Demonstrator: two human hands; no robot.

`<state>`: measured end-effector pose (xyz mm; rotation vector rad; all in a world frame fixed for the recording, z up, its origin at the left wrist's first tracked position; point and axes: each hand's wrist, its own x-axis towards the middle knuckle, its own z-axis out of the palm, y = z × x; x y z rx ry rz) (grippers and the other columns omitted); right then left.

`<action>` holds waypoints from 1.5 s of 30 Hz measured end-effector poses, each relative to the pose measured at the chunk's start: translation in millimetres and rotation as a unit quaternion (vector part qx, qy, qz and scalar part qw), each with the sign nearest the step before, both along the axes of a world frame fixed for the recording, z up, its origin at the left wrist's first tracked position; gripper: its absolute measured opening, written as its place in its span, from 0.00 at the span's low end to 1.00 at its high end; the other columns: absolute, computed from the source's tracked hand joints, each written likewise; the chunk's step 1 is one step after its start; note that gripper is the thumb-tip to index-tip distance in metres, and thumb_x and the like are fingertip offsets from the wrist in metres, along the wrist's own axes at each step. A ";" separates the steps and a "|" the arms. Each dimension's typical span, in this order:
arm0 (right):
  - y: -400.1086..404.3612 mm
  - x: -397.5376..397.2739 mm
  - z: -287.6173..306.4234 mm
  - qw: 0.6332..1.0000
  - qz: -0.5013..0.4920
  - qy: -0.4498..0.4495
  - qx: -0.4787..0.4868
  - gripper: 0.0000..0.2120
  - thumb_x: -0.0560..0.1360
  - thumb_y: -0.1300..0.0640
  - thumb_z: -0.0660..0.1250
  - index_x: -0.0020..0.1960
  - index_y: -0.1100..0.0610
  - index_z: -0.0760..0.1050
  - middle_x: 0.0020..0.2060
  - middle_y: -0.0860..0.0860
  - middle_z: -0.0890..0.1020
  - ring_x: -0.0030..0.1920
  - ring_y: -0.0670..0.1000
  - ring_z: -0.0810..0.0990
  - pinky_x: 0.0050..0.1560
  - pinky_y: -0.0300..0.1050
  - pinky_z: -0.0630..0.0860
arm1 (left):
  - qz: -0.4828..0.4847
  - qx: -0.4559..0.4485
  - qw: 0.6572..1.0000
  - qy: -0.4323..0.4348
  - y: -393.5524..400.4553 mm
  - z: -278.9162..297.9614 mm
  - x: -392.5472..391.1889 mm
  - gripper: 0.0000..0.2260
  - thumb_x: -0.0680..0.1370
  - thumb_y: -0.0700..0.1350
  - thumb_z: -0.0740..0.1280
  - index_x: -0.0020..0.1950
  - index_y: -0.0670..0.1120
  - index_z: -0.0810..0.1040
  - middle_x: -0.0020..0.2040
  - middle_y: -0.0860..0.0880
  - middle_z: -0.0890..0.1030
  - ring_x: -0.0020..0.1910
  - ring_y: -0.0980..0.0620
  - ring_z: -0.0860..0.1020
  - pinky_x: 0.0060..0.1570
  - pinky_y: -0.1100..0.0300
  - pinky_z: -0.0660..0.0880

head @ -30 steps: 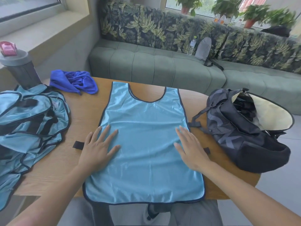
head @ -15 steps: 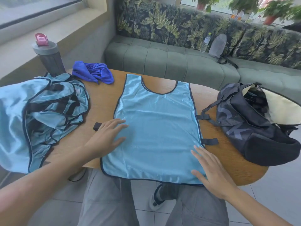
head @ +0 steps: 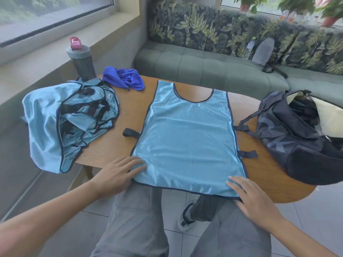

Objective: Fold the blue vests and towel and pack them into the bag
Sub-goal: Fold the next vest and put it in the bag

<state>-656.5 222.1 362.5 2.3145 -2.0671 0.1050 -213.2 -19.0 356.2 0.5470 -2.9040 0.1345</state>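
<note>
1. Light blue vest [head: 187, 138] lies flat and spread on the bench [head: 269, 175], dark-trimmed, hem overhanging the near edge.
2. Left hand [head: 116, 174] rests on its lower left corner, grip wide, fingers straight.
3. Right hand [head: 254, 199] lies flat on the lower right corner, grip wide.

Light blue vest [head: 187, 138] with navy trim, royal blue towel [head: 123, 78], black bag [head: 289, 138] — sofa [head: 204, 67] green, leaf-patterned back.

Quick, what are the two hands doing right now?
Left hand: open, fingers flat on the vest's bottom left corner.
Right hand: open, flat on the vest's bottom right corner.
</note>
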 end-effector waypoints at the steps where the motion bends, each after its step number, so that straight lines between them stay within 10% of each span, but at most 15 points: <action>1: -1.0 2.5 -2.4 1.000 -0.010 0.001 -0.014 0.35 0.61 0.66 0.82 0.67 0.58 0.77 0.66 0.53 0.76 0.65 0.56 0.76 0.68 0.50 0.68 | 0.001 -0.014 1.000 0.021 3.3 -2.0 -6.4 0.25 0.71 0.39 0.64 0.70 0.44 0.76 0.67 0.44 0.77 0.66 0.41 0.75 0.66 0.48 0.71; 11: 14.6 14.4 -2.1 0.985 -0.055 -0.082 -0.145 0.20 0.66 0.65 0.57 0.51 0.57 0.82 0.48 0.47 0.83 0.52 0.51 0.80 0.58 0.40 0.73 | 0.025 -0.021 0.997 0.076 16.0 7.2 -11.4 0.13 0.72 0.33 0.67 0.53 0.46 0.81 0.48 0.50 0.81 0.44 0.46 0.78 0.47 0.51 0.76; 22: 11.3 28.8 32.6 0.907 -0.233 -0.303 -0.177 0.15 0.80 0.68 0.64 0.59 0.51 0.76 0.51 0.43 0.83 0.51 0.46 0.80 0.49 0.33 0.73 | 0.264 0.335 0.869 0.252 30.4 45.1 -43.4 0.06 0.82 0.38 0.58 0.46 0.45 0.70 0.35 0.48 0.77 0.36 0.48 0.74 0.36 0.49 0.70; 29: -10.1 28.0 47.7 0.893 -0.256 -0.323 -0.181 0.07 0.81 0.61 0.65 0.51 0.49 0.74 0.43 0.41 0.82 0.45 0.45 0.81 0.38 0.37 0.73 | 0.231 0.390 0.875 0.169 3.7 51.0 -48.7 0.06 0.80 0.54 0.68 0.53 0.55 0.75 0.46 0.54 0.82 0.44 0.55 0.79 0.44 0.54 0.76; 39: -18.1 9.2 88.4 0.901 -0.325 -0.279 -0.074 0.07 0.79 0.51 0.70 0.42 0.46 0.78 0.39 0.43 0.84 0.43 0.46 0.81 0.43 0.52 0.80 | 0.260 0.380 0.881 0.113 -22.8 94.1 -38.0 0.10 0.76 0.51 0.76 0.36 0.54 0.80 0.26 0.60 0.75 0.27 0.59 0.70 0.30 0.62 0.65; 45: -41.3 -0.4 127.8 0.823 -0.353 -0.443 -0.034 0.02 0.77 0.61 0.72 0.50 0.57 0.83 0.44 0.51 0.87 0.42 0.54 0.86 0.35 0.42 0.81 | 0.296 0.587 0.722 0.214 -28.2 127.4 -46.6 0.07 0.79 0.47 0.73 0.51 0.44 0.86 0.46 0.47 0.87 0.42 0.49 0.83 0.39 0.59 0.81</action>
